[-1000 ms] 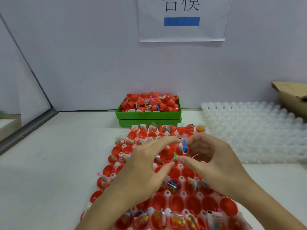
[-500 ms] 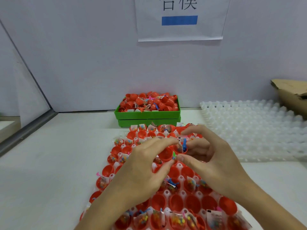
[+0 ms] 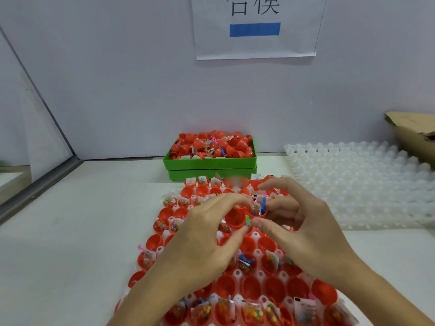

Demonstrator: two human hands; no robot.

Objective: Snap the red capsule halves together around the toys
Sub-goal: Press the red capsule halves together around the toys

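Above the white tray (image 3: 259, 274) of red capsule halves, an empty red half (image 3: 234, 217) is pinched by the left hand (image 3: 207, 234) between thumb and fingers. Beside it, touching, a toy-filled half (image 3: 259, 211) is gripped by the right hand (image 3: 303, 222). Behind, a green bin (image 3: 209, 164) of capsules is seen; to the right, an empty white tray (image 3: 367, 182).

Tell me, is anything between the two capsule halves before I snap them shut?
Yes. A blue toy sticks up out of the filled half in the right hand, and a green piece sits between it and the empty half in the left hand.
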